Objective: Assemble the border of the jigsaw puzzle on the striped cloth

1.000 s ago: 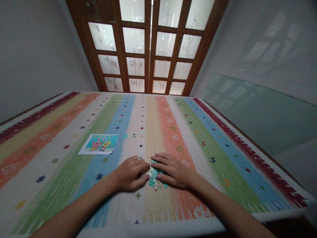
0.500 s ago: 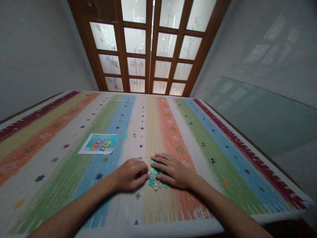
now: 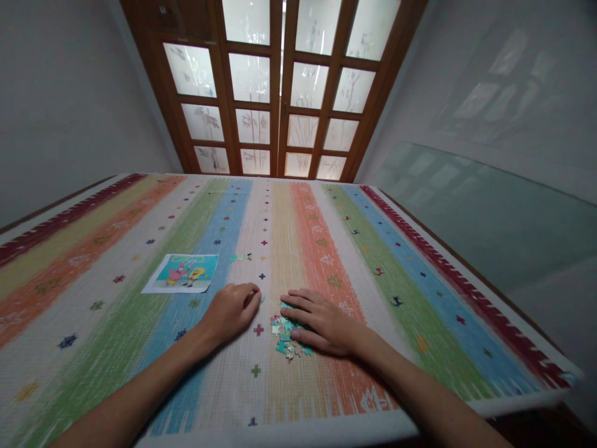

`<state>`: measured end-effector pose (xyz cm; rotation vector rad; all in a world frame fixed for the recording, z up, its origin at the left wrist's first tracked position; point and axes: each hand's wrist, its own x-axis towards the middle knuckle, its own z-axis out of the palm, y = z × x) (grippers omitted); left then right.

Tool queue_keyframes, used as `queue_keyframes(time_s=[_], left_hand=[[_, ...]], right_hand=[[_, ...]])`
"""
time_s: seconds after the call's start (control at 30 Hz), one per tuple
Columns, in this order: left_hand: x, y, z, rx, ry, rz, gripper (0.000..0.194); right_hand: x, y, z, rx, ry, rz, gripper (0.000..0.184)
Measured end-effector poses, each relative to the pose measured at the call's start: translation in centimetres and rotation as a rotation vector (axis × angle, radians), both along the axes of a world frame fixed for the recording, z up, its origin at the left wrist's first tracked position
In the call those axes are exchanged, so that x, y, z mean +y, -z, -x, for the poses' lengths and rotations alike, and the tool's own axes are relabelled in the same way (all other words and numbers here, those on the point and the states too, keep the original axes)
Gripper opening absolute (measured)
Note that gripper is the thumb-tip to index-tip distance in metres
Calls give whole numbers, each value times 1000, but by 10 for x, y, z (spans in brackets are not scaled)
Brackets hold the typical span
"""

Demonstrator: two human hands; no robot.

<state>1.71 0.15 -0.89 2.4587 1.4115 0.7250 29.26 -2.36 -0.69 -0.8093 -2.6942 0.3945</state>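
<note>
A small heap of jigsaw puzzle pieces (image 3: 284,341), mostly turquoise with some pink and white, lies on the striped cloth before me. My right hand (image 3: 319,320) rests over the heap's right side, fingers stretched out and covering some of the pieces. To the left of the heap, my left hand (image 3: 232,313) has its thumb and index finger pinched together. A puzzle piece seems to be between them, mostly hidden by the fingers. Farther back, a short row of joined puzzle pieces (image 3: 241,257) lies beside a printed cartoon picture (image 3: 181,274).
The striped tablecloth (image 3: 224,386) covers a wide table, with printed crosses, stars and trees. A wooden door with frosted panes (image 3: 253,81) stands beyond the far edge. A greenish glass panel (image 3: 485,211) leans along the right wall.
My left hand has moved left, away from the heap, its fingers still pinched, uncovering pieces on the heap's left side. My right hand stays over the heap. The view has shifted slightly.
</note>
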Motion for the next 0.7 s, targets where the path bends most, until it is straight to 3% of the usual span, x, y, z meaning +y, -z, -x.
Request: queue_keyframes(time_s=[0.1, 0.23, 0.3, 0.57, 0.7], left_hand=[[-1, 1, 1, 28, 0, -173, 28], [-6, -6, 0, 148, 207, -295, 33], [-8, -9, -1, 221, 283, -320, 38], [-6, -14, 2, 279, 246, -355, 33], [-7, -16, 4, 290, 326, -333, 37]], right_hand=[[0, 0, 0, 8, -2, -15, 44], [0, 1, 0, 10, -11, -38, 45], [0, 1, 0, 14, -13, -44, 45], [0, -1, 0, -1, -7, -27, 45], [0, -1, 0, -1, -8, -32, 44]])
